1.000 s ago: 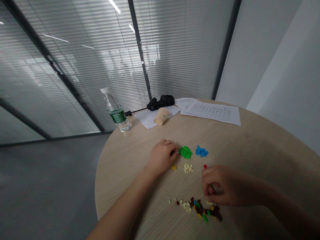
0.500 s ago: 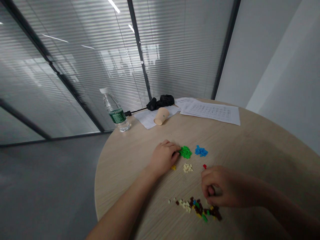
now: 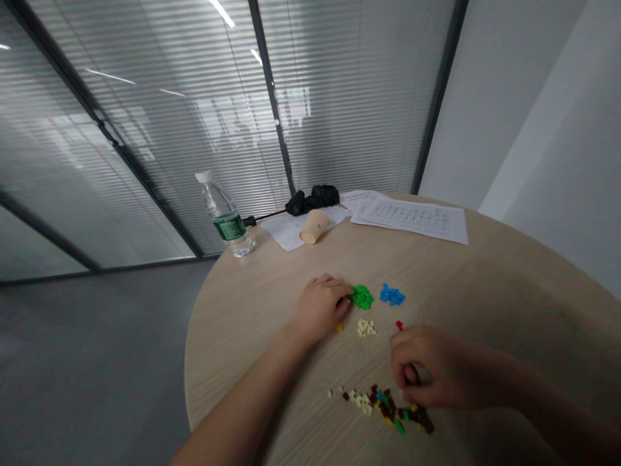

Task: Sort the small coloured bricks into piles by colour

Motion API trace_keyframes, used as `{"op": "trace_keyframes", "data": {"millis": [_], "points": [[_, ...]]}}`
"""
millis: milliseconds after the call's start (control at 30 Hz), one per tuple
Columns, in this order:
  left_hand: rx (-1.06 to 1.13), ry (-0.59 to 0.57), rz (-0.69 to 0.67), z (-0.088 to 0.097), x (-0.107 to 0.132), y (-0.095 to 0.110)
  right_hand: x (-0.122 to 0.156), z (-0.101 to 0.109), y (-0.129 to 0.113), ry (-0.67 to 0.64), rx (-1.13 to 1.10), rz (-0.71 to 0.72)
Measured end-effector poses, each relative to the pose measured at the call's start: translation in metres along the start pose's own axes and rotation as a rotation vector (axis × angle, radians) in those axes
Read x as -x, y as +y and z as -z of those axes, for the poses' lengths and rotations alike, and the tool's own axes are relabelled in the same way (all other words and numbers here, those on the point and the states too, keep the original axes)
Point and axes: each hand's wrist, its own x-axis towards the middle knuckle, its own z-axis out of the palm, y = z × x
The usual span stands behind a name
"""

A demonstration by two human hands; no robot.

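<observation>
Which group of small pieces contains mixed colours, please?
The long group lowest in view: it mixes brown, cream, green, yellow and blue; others each show one colour.

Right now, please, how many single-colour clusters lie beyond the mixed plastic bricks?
5. From left, farther: green bricks, blue bricks; nearer: yellow bricks (part-hidden), cream bricks, red bricks.

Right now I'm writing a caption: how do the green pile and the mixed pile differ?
The green pile is one color; the mixed pile shows brown, cream, green, yellow and blue.
The green pile is compact, while the mixed pile spreads in a longer band.
The left hand is at the green pile; the right hand is by the mixed pile.
Both are small pieces on the table.
</observation>
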Motion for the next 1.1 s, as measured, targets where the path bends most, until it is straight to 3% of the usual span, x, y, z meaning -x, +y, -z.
{"op": "trace_keyframes", "data": {"millis": [133, 267, 433, 600, 900, 1100], "points": [[0.029, 0.037, -0.001, 0.004, 0.0, 0.002, -0.004, 0.002, 0.005, 0.105, 0.034, -0.019], [0.046, 0.063, -0.008, 0.008, 0.001, 0.005, -0.011, 0.002, 0.013, 0.303, 0.122, -0.104], [0.079, 0.049, -0.013, 0.01, 0.003, 0.009, -0.021, -0.003, 0.021, 0.518, 0.233, -0.069], [0.135, -0.012, -0.094, 0.015, 0.005, 0.013, -0.029, -0.01, 0.026, 0.52, 0.315, -0.036], [0.356, -0.292, -0.275, 0.031, 0.01, 0.015, -0.038, -0.012, 0.028, 0.463, 0.304, 0.001], [0.448, -0.496, -0.331, 0.038, 0.017, 0.023, -0.029, -0.009, 0.034, 0.487, 0.276, 0.037]]}}
